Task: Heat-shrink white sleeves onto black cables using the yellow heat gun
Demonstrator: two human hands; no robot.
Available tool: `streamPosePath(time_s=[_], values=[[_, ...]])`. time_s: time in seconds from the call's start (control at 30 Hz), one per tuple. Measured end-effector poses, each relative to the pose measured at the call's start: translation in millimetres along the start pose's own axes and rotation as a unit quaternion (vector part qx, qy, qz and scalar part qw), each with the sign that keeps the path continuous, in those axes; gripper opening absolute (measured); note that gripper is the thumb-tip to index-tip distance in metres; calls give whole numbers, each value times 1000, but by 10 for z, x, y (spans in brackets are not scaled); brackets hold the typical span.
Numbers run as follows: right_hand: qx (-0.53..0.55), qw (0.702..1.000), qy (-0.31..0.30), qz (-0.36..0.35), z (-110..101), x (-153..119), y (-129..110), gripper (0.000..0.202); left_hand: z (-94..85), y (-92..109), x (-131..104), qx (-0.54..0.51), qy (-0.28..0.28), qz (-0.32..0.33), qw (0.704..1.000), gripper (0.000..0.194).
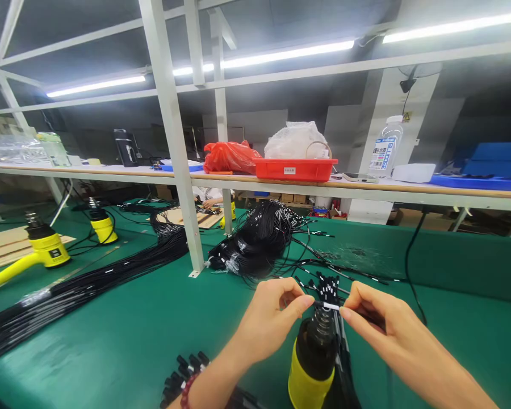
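Pinched between your left hand's [270, 321] thumb and finger is the black end of a thin cable [318, 303]; your right hand [385, 321] grips it just past its white sleeve [331, 306]. You hold this piece nearly level over the nozzle of an upright yellow-and-black heat gun [310, 369]; whether they touch is unclear. Below your left wrist, with its dark red bracelet [188, 391], lies a bunch of black cable ends [185, 372]. Beyond your hands, a large heap of black cables [259, 238] sits on the green tabletop [145, 329]. Farther off, above the heap, a shelf [238, 180] carries a red bin [296, 170] and, to your right, a clear bottle [385, 149].
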State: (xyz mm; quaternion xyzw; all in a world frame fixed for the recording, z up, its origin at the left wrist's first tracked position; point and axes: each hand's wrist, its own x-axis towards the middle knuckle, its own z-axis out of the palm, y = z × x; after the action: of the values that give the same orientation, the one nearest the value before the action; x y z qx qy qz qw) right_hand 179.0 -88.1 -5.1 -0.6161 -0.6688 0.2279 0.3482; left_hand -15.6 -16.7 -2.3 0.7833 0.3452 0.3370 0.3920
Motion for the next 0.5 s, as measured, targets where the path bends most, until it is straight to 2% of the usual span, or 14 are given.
streamPosePath(time_s=[0.5], values=[[-24, 1000, 5, -10, -41, 24, 28, 27, 12, -26, 55, -44, 13, 6, 999, 7]])
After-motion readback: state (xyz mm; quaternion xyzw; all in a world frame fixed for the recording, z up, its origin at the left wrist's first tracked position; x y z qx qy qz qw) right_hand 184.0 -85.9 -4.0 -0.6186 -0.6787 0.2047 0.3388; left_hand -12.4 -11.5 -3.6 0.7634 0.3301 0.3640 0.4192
